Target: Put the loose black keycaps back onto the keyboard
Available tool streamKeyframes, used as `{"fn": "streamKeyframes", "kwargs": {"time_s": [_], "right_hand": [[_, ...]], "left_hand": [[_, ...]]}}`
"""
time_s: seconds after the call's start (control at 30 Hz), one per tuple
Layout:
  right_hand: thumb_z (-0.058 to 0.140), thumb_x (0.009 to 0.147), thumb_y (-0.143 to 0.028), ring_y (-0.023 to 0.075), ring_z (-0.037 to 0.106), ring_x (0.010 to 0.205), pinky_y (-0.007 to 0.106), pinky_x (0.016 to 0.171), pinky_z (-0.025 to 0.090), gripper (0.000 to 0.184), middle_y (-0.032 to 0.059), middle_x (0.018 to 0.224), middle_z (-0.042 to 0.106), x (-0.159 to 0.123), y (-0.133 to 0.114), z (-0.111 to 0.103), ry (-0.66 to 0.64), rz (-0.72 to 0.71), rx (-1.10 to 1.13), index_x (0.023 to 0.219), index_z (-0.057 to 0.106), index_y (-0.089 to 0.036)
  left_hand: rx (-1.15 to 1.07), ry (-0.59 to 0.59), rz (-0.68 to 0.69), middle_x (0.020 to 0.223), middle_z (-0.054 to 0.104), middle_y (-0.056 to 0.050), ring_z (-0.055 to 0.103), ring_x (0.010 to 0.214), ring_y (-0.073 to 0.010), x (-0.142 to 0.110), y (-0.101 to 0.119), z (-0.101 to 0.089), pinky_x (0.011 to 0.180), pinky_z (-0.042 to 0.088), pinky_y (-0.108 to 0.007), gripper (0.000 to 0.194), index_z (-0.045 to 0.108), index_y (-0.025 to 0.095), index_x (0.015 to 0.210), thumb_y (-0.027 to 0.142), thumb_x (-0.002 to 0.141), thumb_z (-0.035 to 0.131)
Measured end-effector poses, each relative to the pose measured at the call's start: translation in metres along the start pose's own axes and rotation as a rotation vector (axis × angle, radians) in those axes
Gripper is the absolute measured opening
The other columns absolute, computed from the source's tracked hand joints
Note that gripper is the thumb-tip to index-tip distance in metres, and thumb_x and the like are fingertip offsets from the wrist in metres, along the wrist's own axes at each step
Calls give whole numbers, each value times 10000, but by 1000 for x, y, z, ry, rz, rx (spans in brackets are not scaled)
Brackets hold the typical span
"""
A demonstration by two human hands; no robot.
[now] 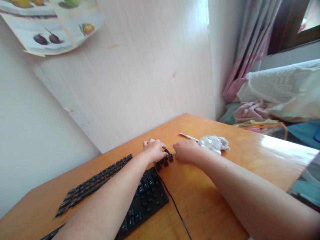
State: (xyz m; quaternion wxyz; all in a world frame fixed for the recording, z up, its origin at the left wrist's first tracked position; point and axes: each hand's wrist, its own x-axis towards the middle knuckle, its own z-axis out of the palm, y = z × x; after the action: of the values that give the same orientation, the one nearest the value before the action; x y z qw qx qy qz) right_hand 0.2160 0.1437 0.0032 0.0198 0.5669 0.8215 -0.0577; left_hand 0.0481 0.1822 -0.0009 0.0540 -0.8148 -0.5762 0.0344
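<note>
My left hand (153,151) reaches over the far right corner of a black keyboard (161,200). Its thumb and forefinger are curved together around a small black keycap (167,151). Several loose keycaps (158,166) lie just below these fingers on the wooden table. A little to the right, my right hand (186,151) rests low over the tabletop with its fingers curled in. Its fingertips are hidden, so whatever they might hold does not show. Some of the keyboard's right-hand section shows bare sockets without caps; my left forearm covers much of the rest.
Rows of removed keycaps (100,176) are laid out left of the keyboard. A black cable (176,206) runs toward me. Beyond my right hand lie a crumpled white cloth or tissue (213,143) and a thin white stick (188,136). A pale wall panel (150,83) borders the table (240,156).
</note>
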Motion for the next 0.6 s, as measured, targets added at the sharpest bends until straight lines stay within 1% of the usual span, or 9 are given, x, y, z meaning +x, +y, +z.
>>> {"fn": "streamKeyframes", "kwargs": {"time_s": [0.2, 0.37, 0.6], "right_hand": [[543, 879, -275, 300, 638, 1107, 361, 831, 510, 360, 193, 1218, 673, -1, 0, -1, -4, 14, 8, 1183, 691, -151], [543, 884, -283, 308, 634, 1116, 376, 841, 510, 359, 194, 1217, 673, -2, 0, -3, -3, 15, 19, 1182, 692, -149], [539, 888, -289, 307, 645, 1091, 369, 816, 517, 356, 190, 1191, 685, 0, 0, -1, 3, 13, 0, 1173, 692, -139]], "left_hand": [[10, -3, 4, 1047, 723, -27, 526, 1126, -304, 6, -1, 2, 900, 353, -440, 291, 767, 387, 952, 516, 730, 632], [4, 6, -18, 1031, 733, -27, 526, 1107, -309, 10, -3, 5, 897, 349, -442, 311, 770, 384, 950, 531, 709, 640], [-11, -11, -17, 918, 747, -22, 538, 1060, -309, 14, -4, 9, 871, 343, -447, 265, 779, 389, 876, 516, 719, 607]]}}
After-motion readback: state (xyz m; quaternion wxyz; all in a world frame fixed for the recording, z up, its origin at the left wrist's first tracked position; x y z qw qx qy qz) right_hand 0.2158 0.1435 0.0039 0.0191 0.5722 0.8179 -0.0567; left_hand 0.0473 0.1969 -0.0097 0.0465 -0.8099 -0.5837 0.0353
